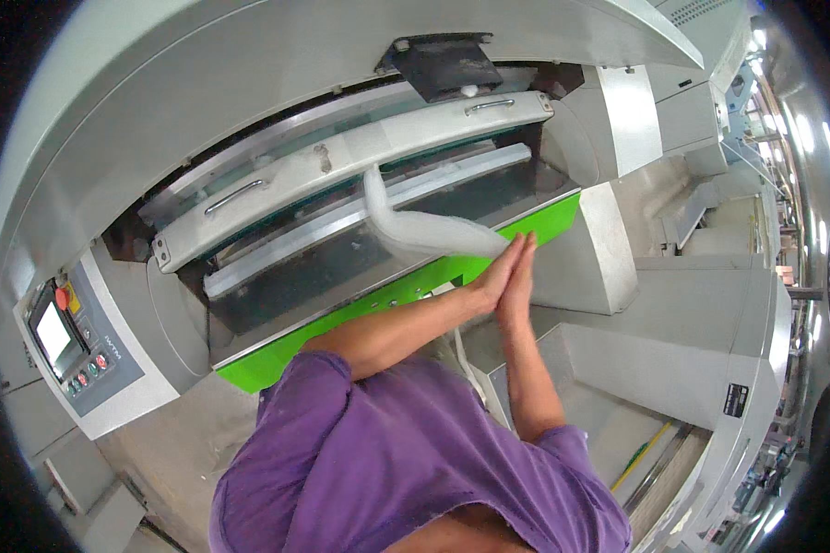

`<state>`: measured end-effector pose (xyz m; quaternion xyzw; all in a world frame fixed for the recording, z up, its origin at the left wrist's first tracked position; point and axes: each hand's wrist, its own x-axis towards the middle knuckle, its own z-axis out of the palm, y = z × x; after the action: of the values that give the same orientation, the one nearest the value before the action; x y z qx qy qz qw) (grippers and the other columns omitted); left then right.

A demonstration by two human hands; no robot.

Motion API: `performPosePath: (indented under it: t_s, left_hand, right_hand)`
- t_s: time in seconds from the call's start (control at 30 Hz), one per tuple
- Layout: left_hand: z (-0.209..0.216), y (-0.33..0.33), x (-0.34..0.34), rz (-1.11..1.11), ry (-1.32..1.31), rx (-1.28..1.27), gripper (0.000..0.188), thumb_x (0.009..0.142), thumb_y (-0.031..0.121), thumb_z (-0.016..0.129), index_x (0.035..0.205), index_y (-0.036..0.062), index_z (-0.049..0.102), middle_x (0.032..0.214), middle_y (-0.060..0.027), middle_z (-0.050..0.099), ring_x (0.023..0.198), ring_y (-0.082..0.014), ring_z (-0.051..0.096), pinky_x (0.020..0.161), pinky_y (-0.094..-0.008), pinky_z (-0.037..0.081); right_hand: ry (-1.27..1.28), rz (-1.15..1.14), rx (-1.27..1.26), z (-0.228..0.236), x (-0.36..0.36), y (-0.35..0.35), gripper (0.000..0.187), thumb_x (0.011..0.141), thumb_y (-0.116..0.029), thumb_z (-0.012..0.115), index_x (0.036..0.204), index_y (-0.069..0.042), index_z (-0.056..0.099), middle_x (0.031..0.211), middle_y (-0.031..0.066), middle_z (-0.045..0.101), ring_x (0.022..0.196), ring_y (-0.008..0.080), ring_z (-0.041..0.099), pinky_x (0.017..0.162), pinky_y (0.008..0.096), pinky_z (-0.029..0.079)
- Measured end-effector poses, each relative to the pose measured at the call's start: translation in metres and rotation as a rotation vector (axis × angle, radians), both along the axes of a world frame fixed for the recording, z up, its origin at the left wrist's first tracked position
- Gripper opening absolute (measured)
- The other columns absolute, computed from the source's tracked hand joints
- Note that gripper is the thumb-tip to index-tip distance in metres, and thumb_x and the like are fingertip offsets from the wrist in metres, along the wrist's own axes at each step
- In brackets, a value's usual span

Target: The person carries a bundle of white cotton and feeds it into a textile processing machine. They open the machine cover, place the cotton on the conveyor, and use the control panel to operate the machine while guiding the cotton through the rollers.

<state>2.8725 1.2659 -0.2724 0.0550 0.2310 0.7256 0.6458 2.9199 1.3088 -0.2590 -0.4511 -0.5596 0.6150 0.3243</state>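
Observation:
A thick, white, fluffy fibre strand [433,230] comes out from under the pale front bar [295,170] of a grey machine. It bends and runs right across the dark trough to my hands. My left hand [496,279] and my right hand [518,288] lie palm to palm, fingers straight and pressed together, pointing away from me. The end of the strand enters between the fingertips, and the part inside is hidden. Both hands are just above the right part of the bright green front panel [526,226].
Two metal handles [235,196] sit on the bar. A long light-grey rail [360,219] crosses the dark trough. At the left stands a control panel [74,341] with a screen, a red knob and several buttons. A black bracket [443,69] hangs above; grey machine housings [669,304] stand to the right.

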Motion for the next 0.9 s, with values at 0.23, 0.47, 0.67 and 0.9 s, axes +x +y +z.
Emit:
performPosePath:
  t_s: [0.23, 0.47, 0.67, 0.9]
  left_hand:
    - [0.001, 0.081, 0.017, 0.020, 0.040, -0.157, 0.071, 0.094, 0.058, 0.036, 0.140, 0.0054, 0.035, 0.142, -0.0096, 0.037, 0.129, -0.0196, 0.034, 0.108, -0.0319, 0.025]
    - [0.013, 0.199, 0.089, 0.023, 0.068, -0.084, 0.060, 0.096, 0.051, 0.038, 0.132, 0.0039, 0.043, 0.133, -0.0069, 0.045, 0.120, -0.0157, 0.041, 0.104, -0.0305, 0.030]
    - [0.018, 0.266, 0.154, -0.174, 0.135, 0.038, 0.062, 0.096, 0.049, 0.041, 0.127, -0.0040, 0.048, 0.123, -0.0115, 0.053, 0.114, -0.0204, 0.046, 0.099, -0.0339, 0.035]
    - [0.008, 0.275, 0.169, -0.497, 0.048, -0.300, 0.025, 0.095, 0.026, 0.045, 0.079, 0.0065, 0.049, 0.063, 0.0003, 0.045, 0.052, -0.0132, 0.045, 0.049, -0.0299, 0.038]
  right_hand:
    - [1.497, 0.134, -1.722, -0.044, 0.031, 0.087, 0.050, 0.094, -0.032, 0.038, 0.136, -0.005, 0.039, 0.143, 0.0140, 0.036, 0.128, 0.0212, 0.038, 0.104, 0.0377, 0.030]
    - [-0.039, 0.145, 0.344, 0.002, 0.096, 0.180, 0.069, 0.099, -0.050, 0.027, 0.148, -0.004, 0.010, 0.153, 0.0172, 0.016, 0.141, 0.0274, 0.016, 0.114, 0.0378, 0.012]
    - [-0.320, -0.092, 0.684, 0.000, 0.159, 0.297, 0.062, 0.099, -0.043, 0.034, 0.145, -0.002, 0.024, 0.150, 0.0177, 0.022, 0.139, 0.0303, 0.018, 0.114, 0.0417, 0.013]
    - [-0.279, 0.481, 0.516, 0.079, 0.187, 0.330, 0.056, 0.087, -0.029, 0.064, 0.133, -0.002, 0.046, 0.140, 0.0177, 0.042, 0.132, 0.0308, 0.035, 0.108, 0.0439, 0.028]
